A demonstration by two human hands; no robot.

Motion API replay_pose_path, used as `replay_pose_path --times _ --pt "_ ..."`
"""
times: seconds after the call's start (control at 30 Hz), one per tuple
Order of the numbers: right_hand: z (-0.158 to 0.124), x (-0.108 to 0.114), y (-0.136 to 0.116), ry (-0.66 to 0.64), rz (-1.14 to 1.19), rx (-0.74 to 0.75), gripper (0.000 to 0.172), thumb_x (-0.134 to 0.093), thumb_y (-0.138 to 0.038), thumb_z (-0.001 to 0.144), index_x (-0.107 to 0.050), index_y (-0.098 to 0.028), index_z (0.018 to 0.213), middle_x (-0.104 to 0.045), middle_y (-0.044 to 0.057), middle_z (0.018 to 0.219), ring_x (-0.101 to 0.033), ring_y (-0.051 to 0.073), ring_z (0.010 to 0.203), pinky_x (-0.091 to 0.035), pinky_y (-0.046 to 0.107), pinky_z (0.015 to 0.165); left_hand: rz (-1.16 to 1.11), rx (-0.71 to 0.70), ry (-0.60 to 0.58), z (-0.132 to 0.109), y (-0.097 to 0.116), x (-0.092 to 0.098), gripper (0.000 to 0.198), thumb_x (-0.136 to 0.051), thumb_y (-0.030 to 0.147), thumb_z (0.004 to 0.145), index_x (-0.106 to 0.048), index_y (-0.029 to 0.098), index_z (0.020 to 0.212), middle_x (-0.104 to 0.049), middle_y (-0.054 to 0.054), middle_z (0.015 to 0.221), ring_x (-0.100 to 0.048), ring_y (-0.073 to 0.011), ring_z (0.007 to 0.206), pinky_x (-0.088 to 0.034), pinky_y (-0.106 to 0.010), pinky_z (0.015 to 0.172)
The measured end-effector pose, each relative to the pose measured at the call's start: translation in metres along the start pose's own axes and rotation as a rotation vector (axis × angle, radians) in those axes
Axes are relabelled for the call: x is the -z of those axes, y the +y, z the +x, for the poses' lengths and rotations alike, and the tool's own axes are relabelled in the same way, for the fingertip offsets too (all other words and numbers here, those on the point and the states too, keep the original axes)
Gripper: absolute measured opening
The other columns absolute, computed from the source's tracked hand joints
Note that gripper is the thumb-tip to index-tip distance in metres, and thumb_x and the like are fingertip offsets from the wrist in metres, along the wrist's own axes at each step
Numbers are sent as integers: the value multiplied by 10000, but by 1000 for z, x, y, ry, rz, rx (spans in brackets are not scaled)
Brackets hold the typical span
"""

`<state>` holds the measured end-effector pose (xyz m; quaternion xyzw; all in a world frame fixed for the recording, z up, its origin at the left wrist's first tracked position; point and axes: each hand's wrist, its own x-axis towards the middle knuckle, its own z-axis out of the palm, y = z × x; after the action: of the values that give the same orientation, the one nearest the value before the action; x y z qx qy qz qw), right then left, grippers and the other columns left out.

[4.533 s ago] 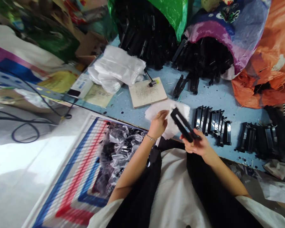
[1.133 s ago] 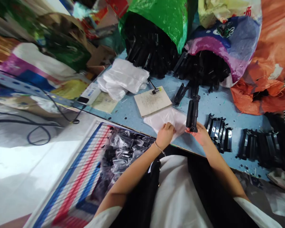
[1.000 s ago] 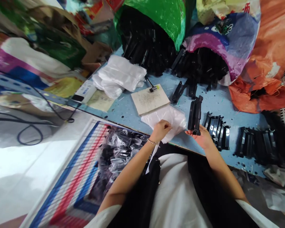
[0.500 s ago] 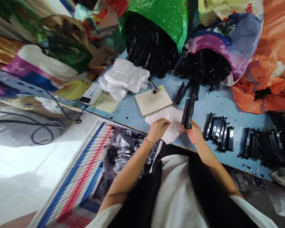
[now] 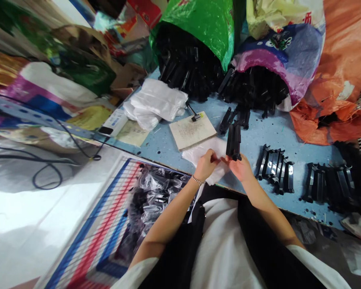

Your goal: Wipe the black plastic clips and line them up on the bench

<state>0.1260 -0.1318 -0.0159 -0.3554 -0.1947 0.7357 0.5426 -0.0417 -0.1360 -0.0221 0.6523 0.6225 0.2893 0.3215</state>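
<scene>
My left hand [image 5: 207, 163], with a bracelet at the wrist, is closed in a pinch over thin white plastic bags [image 5: 202, 151] at the table's front edge. What its fingertips hold is too small to make out. Close beside it on the right, my right hand [image 5: 240, 167] is closed round the near end of black plastic parts [image 5: 234, 140], which point away from me. The fingertips of both hands nearly meet over the bags. Just behind lies a flat beige block [image 5: 192, 131] with a small black tool [image 5: 196, 117] on it.
Black parts spill from a green bag [image 5: 201, 20] and a purple-blue bag [image 5: 303, 52]. Rows of black parts [image 5: 275, 166] lie right on the blue table [image 5: 252, 140]. White bags [image 5: 158, 100] are stacked left. A striped crate [image 5: 108, 216] holds wrapped parts below. An orange sack [image 5: 339, 80] stands right.
My left hand has moved slightly right, towards my right hand. My right hand and the black parts in it have shifted slightly left. The view has shifted a little.
</scene>
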Motion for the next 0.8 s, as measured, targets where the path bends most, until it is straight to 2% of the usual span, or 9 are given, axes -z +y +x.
replay_pose_path --times 0.13,0.23,0.3,0.4,0.47,0.53,0.63,0.7,0.8 --pt "9 4 4 114 -37 -4 132 -792 -213 626 -705 -240 722 -725 -28 731 -636 150 669 -579 305 765 351 -237 -36 2 -4 21 265 -472 46 871 -694 190 846 -669 -122 1059 -626 -242 957 -515 -403 885" --pt "-11 8 -4 43 -19 -19 105 -792 -262 664 -699 -245 708 -716 -21 725 -630 158 680 -576 339 826 367 -275 -55 7 -9 28 386 -444 12 857 -707 179 1083 -650 -137 1232 -622 -264 1093 -516 -434 983" --pt "-34 14 -9 -83 20 -164 143 -777 -352 718 -693 -237 706 -701 -9 704 -615 162 651 -582 387 832 257 -284 -56 11 -14 27 505 -445 -12 818 -636 169 1248 -598 -136 1346 -609 -244 1171 -519 -410 1021" --pt "-61 25 -7 -242 120 -522 249 -753 -439 759 -711 -200 817 -698 11 749 -553 129 583 -590 353 697 91 -286 -69 14 -25 23 490 -519 22 774 -615 143 1240 -585 -154 1341 -600 -240 1211 -525 -387 1032" --pt "-65 31 3 -269 192 -679 288 -750 -417 777 -705 -166 911 -684 8 766 -501 93 549 -579 289 641 25 -268 -63 14 -33 23 461 -561 56 767 -619 131 1218 -595 -166 1314 -597 -249 1221 -520 -392 1044" --pt "-59 35 14 -271 241 -743 264 -715 -376 828 -685 -147 956 -654 -10 735 -472 77 531 -581 255 642 -8 -209 -37 10 -40 25 549 -557 58 763 -572 122 1308 -556 -188 1372 -638 -236 1143 -557 -388 987" --pt "-44 36 26 -241 206 -762 213 -658 -345 877 -661 -142 940 -620 -23 689 -466 78 518 -588 256 636 18 -188 9 -6 -40 28 698 -483 21 786 -439 147 1471 -458 -207 1486 -668 -211 1080 -600 -363 903" --pt "-36 32 29 -150 77 -697 197 -689 -334 836 -642 -145 866 -607 -21 664 -487 85 525 -588 273 628 80 -329 21 -21 -31 26 719 -432 1 824 -386 176 1520 -463 -186 1492 -598 -243 1254 -561 -396 1015" --pt "-34 22 26 26 -257 -358 233 -715 -376 793 -617 -165 804 -597 -12 676 -546 117 591 -577 299 629 124 -579 -43 -43 -8 15 771 -375 -14 869 -252 231 1589 -471 -153 1502 -477 -244 1407 -480 -424 1138"
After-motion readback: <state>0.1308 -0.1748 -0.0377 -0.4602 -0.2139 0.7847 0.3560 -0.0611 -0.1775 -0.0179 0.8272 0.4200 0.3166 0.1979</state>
